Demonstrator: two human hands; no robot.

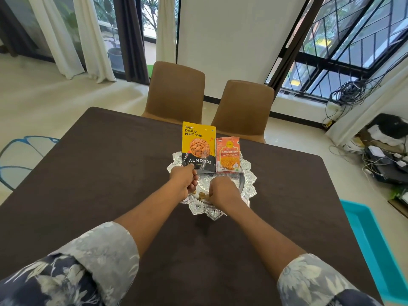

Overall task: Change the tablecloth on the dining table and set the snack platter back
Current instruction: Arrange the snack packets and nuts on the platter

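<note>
A dark brown tablecloth covers the dining table. In its middle sits a silver snack platter with an ornate scalloped rim. A yellow and black almonds pouch and an orange garlic snack packet stand on the platter's far side. My left hand is over the platter's left rim with curled fingers at the pouch's lower corner. My right hand is curled down over the platter's near part, beside a few small brown snack pieces. What its fingers hold is hidden.
Two brown chairs stand at the table's far edge. A turquoise tray is at the right of the table. Tangled cables and devices lie on the floor at the right. A blue mesh frame stands at the left.
</note>
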